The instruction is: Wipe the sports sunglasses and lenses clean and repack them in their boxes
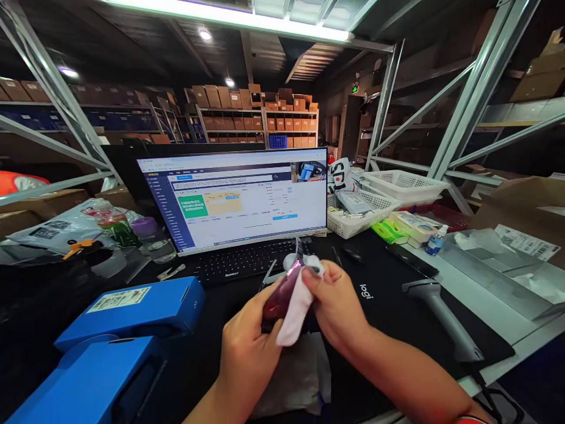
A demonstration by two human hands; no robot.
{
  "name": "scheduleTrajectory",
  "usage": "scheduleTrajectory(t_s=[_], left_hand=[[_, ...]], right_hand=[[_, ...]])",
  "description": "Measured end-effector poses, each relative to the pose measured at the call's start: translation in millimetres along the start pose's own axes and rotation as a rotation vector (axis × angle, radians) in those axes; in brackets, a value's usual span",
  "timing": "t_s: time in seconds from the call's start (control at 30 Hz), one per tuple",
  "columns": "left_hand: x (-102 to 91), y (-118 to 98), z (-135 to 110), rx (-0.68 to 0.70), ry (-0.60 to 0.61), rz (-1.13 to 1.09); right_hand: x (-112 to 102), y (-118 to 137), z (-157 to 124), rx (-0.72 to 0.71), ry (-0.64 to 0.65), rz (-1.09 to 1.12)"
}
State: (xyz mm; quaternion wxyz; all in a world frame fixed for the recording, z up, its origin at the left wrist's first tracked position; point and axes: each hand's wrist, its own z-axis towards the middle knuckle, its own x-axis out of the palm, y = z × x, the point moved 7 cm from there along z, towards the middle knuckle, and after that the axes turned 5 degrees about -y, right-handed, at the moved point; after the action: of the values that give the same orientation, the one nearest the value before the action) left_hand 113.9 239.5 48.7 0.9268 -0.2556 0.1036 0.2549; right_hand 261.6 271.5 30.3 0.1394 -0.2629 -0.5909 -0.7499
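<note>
My left hand [247,341] is wrapped round a shiny dark-red item [279,294], roughly tube-shaped, held above the black desk mat [388,300]. My right hand [338,300] pinches a white cloth [296,309] against the item's upper end. Both hands are closed and touch each other in front of the keyboard [238,262]. A crumpled clear plastic bag [300,377] lies on the mat right under my hands. What exactly the red item is cannot be made out.
A monitor [238,197] stands behind the keyboard. Blue boxes [132,312] lie at the left, a grey barcode scanner [441,318] at the right. White baskets [397,185] with packets, a small bottle [435,241] and cardboard boxes [521,212] fill the right side. Jars and bags sit at the left.
</note>
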Motion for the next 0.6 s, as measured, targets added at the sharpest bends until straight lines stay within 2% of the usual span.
scheduleTrajectory(t_s=[0.1, 0.2, 0.3, 0.37, 0.43, 0.5, 0.6], left_hand=[[2.7, 1, -3, 0.035, 0.002, 0.035], [1.8, 12, -4, -0.061, 0.006, 0.014], [-2.2, 21, -2, -0.184, -0.005, -0.023], [-2.0, 22, 0, -0.225, 0.012, -0.058], [1.2, 18, 2, -0.206, 0.044, -0.098], [5.3, 12, 3, -0.141, 0.076, -0.116], [9.6, 10, 0, -0.072, 0.095, -0.095]], right_hand=[[-4, -4, 2, 0.037, -0.087, 0.062], [-6, -18, -14, -0.131, -0.130, -0.124], [0, -22, -27, -0.298, -0.055, -0.313], [4, -18, -22, -0.235, 0.027, -0.281], [3, -8, -9, -0.082, 0.055, -0.131], [-1, 2, 4, 0.037, 0.018, 0.031], [-7, -1, 8, 0.065, -0.079, 0.100]])
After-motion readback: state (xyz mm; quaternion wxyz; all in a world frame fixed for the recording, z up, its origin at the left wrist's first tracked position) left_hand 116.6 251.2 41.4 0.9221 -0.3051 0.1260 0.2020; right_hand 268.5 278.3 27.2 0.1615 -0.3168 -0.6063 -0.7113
